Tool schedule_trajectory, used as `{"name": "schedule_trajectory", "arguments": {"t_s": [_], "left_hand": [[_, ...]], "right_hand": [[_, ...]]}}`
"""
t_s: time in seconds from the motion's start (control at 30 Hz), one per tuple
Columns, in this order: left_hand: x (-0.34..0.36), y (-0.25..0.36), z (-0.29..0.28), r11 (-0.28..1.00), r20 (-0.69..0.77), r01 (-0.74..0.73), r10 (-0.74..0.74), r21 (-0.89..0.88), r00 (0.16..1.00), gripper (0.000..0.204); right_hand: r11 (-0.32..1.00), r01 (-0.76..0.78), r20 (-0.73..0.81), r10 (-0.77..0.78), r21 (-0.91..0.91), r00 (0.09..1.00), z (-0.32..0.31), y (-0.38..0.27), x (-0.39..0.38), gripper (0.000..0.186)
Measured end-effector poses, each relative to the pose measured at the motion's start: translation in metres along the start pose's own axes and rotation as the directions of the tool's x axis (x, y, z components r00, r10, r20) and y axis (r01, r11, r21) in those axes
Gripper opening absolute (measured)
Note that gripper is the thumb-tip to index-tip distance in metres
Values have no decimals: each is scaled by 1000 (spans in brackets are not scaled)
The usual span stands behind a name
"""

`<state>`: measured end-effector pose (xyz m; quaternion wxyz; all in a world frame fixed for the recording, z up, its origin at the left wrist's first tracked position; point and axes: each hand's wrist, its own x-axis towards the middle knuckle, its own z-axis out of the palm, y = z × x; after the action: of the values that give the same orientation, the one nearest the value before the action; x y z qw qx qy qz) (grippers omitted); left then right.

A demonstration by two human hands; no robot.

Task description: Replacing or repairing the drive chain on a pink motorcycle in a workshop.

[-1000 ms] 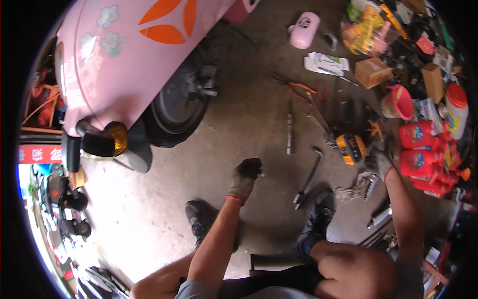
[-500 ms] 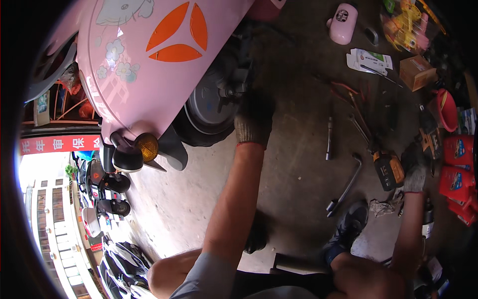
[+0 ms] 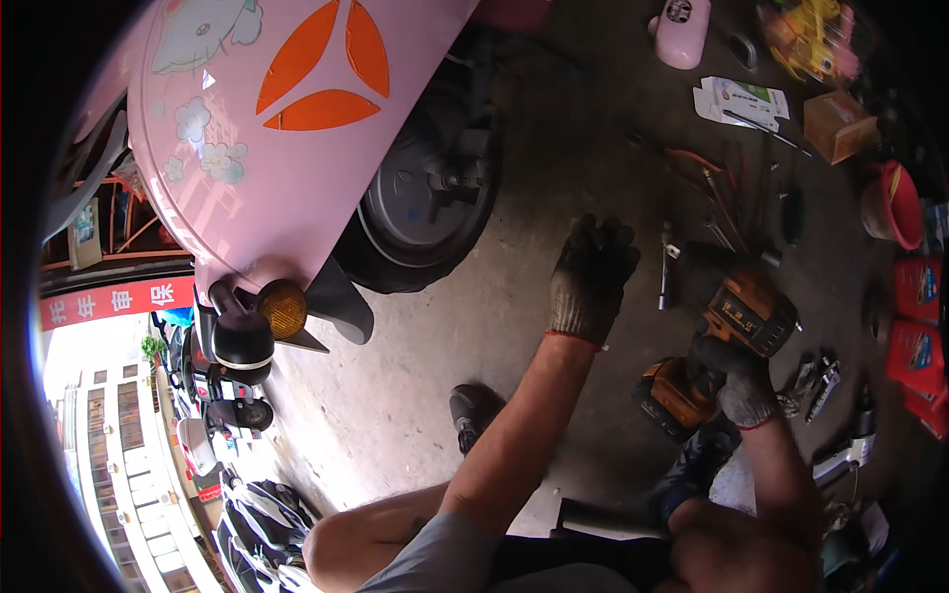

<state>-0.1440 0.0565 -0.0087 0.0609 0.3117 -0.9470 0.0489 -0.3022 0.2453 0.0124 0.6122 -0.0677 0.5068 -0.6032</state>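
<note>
My right hand (image 3: 732, 381), in a grey and black work glove, is closed round the handle of an orange and black cordless impact wrench (image 3: 753, 314). Its battery end (image 3: 677, 397) is toward me, and its dark nose points up and left. My left hand (image 3: 595, 282), gloved likewise, is over the floor left of the tool, its dark fingers apart and slightly bent, with nothing visible in them. Beyond it to the left stands a pink scooter (image 3: 297, 168) with orange panels and a black wheel (image 3: 420, 212). A long metal socket bar (image 3: 664, 282) lies between my hands.
Red-handled pliers (image 3: 697, 160) and other hand tools lie on the floor ahead. A flattened white box (image 3: 741, 102), a cardboard box (image 3: 838, 127), a red funnel-like container (image 3: 893, 206) and red bottles (image 3: 914, 351) are at right. Parked scooters (image 3: 247, 514) stand at lower left.
My left hand has come away from the wheel, moving right and toward me. My right hand has lifted the impact wrench and brought it left. The view has shifted slightly.
</note>
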Motion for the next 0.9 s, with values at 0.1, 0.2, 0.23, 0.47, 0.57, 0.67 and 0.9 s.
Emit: {"name": "schedule_trajectory", "arguments": {"t_s": [0.1,0.2,0.23,0.47,0.57,0.67,0.9], "left_hand": [[-16,33,-13,995,26,-18,21,-95,999,39],[-27,46,-6,914,186,317,-276,-251,943,40],[-35,41,8,840,90,327,-320,-433,943,42],[-17,44,-21,978,90,148,-136,-145,987,41],[-32,35,21,761,74,282,-296,-584,952,36],[-22,41,22,-439,357,134,-479,-889,802,30],[-14,45,8,-918,612,-142,-356,-370,707,33]], "right_hand": [[975,69,-7,-72,-211,997,22,4,2,31],[980,42,10,-41,-195,999,30,13,6,34],[980,41,9,-40,-196,999,35,12,4,34],[987,-131,12,132,-89,991,23,11,3,41],[987,-148,73,152,-57,986,32,15,5,41],[987,-103,73,113,-127,991,30,16,7,41],[979,-177,76,185,-104,980,31,14,5,41]]}}
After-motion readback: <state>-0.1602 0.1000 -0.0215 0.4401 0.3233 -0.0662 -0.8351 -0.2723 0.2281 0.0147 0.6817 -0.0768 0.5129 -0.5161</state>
